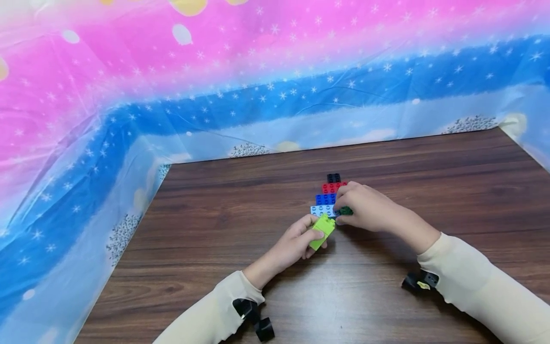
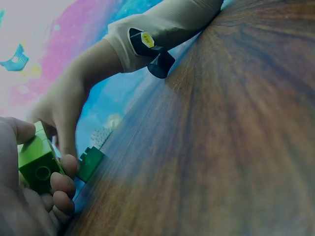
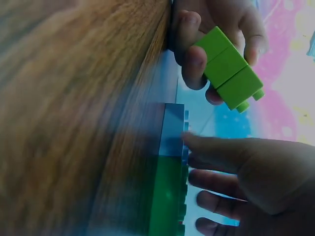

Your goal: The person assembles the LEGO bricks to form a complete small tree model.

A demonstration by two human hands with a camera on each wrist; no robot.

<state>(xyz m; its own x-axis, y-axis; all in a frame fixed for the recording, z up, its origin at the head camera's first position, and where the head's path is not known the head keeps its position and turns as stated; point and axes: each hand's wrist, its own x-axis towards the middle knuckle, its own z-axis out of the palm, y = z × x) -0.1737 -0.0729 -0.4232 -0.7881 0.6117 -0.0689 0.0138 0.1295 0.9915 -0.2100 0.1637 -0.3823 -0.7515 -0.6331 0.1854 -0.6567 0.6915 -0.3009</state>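
My left hand [image 1: 294, 241] grips a stack of lime green bricks [image 1: 322, 232], thumb on one side, studs pointing obliquely away. On the table lie a light blue brick [image 1: 319, 209], a dark green one [image 1: 346, 210], a blue one [image 1: 324, 199], a red one [image 1: 331, 188] and a black one [image 1: 333, 178], in rows that narrow toward the back. My right hand [image 1: 367, 208] reaches over their right side. In the right wrist view, the thumb of the right hand [image 3: 261, 182] is at the studs of the light blue brick [image 3: 172, 130], its fingers loosely bent beside the green brick [image 3: 166, 196].
The dark wooden table [image 1: 206, 200] surrounds the bricks. A patterned pink and blue cloth [image 1: 240, 110] hangs along its back and left edges. Black devices are strapped at both sleeves, the left one [image 1: 253, 317] low over the table and the right one [image 1: 421, 280] under the forearm.
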